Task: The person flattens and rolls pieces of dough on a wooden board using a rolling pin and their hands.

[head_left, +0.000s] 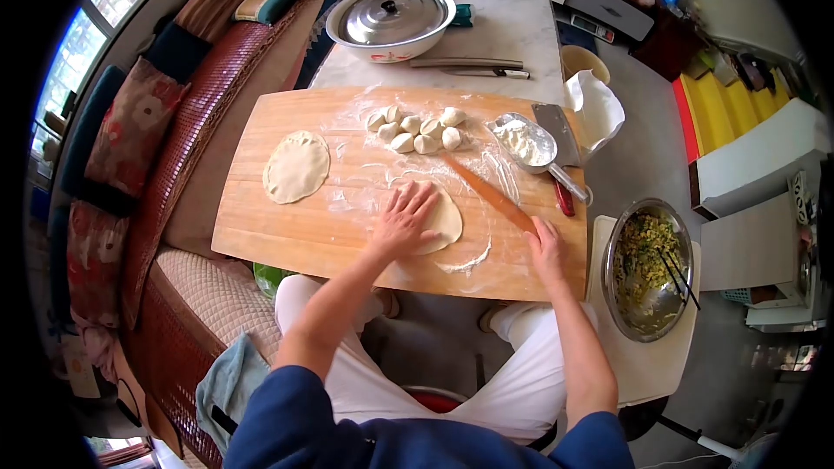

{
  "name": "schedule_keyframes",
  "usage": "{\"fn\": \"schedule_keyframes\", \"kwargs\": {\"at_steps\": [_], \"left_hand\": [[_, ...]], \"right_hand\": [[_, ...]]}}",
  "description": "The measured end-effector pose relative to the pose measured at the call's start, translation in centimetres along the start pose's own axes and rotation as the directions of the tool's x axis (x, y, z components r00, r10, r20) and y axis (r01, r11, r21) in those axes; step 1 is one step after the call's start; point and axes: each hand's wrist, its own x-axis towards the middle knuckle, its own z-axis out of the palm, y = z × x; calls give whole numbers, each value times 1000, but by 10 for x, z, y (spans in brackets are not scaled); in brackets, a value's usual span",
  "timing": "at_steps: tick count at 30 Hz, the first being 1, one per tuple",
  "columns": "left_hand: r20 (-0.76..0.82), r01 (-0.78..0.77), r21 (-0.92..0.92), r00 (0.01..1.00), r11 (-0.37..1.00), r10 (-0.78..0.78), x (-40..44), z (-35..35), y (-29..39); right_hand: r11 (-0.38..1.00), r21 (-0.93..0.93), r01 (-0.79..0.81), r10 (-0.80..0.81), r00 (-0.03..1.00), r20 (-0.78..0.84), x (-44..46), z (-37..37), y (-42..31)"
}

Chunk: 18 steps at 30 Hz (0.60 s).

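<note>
My left hand [405, 218] lies flat with fingers spread, resting on a round sheet of dough [446, 224] and covering its left part. In my right hand [546, 247] is the near end of a wooden rolling pin [488, 192], which slants across the board toward the dough pieces. Several small dough balls [427, 128] sit in a cluster at the back of the wooden board [261, 221]. Over on the left is a flat round of dough with a crimped edge [296, 167]. A metal scoop of flour [526, 142] rests at the right, beside a cleaver [556, 132].
A lidded basin [391, 21] stands behind the board, with knives [473, 67] near it. To the right, a steel bowl of chopped filling [647, 269] holds chopsticks on a side table [643, 373]. A white bag [594, 110] hangs past the board's corner. A couch [187, 143] runs along the left.
</note>
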Motion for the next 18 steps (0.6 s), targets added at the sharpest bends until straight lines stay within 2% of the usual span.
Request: {"fn": "schedule_keyframes", "kwargs": {"at_steps": [2, 3, 6, 7, 8, 10, 11, 13, 16, 18], "left_hand": [[64, -79, 27, 995, 997, 77, -11, -22, -15], [4, -11, -35, 1000, 999, 12, -20, -25, -23], [-189, 81, -201, 975, 976, -120, -58, -29, -22], [-86, 57, -113, 994, 992, -67, -71, -27, -19], [-7, 26, -50, 1000, 998, -26, -80, -23, -13], [-6, -31, -59, 1000, 998, 30, -83, -18, -10], [-23, -1, -35, 1000, 999, 1, -72, -16, -15], [-52, 58, 7, 997, 998, -57, -29, -11, -30], [-104, 176, -38, 978, 984, -179, 27, -17, -38], [-88, 128, -45, 987, 991, -131, 26, -12, -35]], "right_hand": [[988, -72, 140, -134, 988, 80, -3, 0, -4], [973, -103, 207, -195, 973, 122, -4, 0, -6], [952, -31, 303, -295, 942, 160, -8, 10, -26], [932, -80, 352, -333, 924, 185, -8, 16, -30], [926, -118, 359, -331, 922, 202, -5, 21, -34], [909, -190, 372, -325, 916, 238, 8, 25, -47], [934, -198, 296, -234, 930, 284, 21, 26, -51], [928, -214, 303, -248, 935, 252, 50, 37, -45], [930, -230, 287, -247, 951, 185, 72, 47, -33], [932, -239, 274, -237, 956, 173, 69, 50, -26]]}}
